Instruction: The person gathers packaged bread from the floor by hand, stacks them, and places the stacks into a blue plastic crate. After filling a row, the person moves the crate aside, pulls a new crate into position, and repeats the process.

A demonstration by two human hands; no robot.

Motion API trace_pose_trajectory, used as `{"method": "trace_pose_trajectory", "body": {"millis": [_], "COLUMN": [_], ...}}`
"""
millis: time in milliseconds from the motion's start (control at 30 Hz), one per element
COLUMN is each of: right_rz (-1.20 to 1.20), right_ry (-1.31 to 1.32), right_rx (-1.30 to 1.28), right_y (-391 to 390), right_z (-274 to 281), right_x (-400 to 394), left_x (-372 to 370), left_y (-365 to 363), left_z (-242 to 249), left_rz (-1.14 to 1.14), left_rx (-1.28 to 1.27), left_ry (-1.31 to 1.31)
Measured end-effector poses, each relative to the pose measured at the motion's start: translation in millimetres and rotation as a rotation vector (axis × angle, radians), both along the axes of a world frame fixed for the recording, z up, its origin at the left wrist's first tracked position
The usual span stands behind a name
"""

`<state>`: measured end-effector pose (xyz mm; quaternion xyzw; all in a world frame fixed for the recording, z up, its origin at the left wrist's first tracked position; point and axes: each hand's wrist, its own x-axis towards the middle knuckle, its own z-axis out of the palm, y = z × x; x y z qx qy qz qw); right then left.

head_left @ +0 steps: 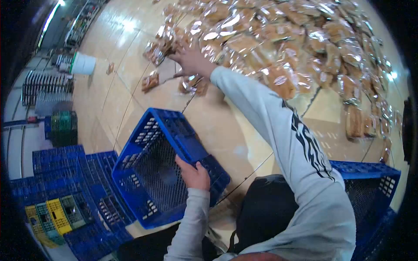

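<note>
My left hand [194,173] is closed on the rim of a blue plastic crate [187,150], which is tilted so that its mesh inside shows; I see nothing lying in it. Stretched far forward, my right hand [193,61] has its fingers spread at the near left edge of a large heap of clear-wrapped bread packets [278,78]. Some packets touch or lie close under its fingers, but none is plainly gripped. A single bread packet [150,81] lies on the tiles just left of this hand.
Blue crates [56,158] are stacked at the left, with yellow and green crates [58,215] among them. Another blue crate [370,174] stands at my right. A white bucket [83,64] sits at the far left on the tiled floor [102,100].
</note>
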<state>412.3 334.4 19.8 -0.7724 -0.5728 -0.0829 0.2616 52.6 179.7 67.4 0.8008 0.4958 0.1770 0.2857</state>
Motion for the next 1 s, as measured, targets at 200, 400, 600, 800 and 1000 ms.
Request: {"method": "trace_pose_trajectory", "body": {"millis": [200, 400, 600, 800, 1000], "right_rz": [-0.222, -0.13, 0.093, 0.232, 0.185], "right_ry": [0.233, 0.192, 0.129, 0.154, 0.117], "right_rx": [-0.319, -0.526, -0.441, -0.448, -0.44], "right_y": [77, 54, -26, -147, -230], "right_z": [-58, -42, -53, -39, -34], "right_x": [36, 32, 13, -53, -99], "left_x": [-5, -4, -4, -13, -27], "left_y": [16, 42, 96, 100, 127], "left_z": [13, 18, 9, 1, -33], "left_rz": [-0.022, 0.021, 0.021, 0.041, 0.052], "left_rx": [0.006, -0.025, 0.064, 0.071, 0.054], "left_ry": [0.125, 0.081, 0.068, 0.101, 0.144]}}
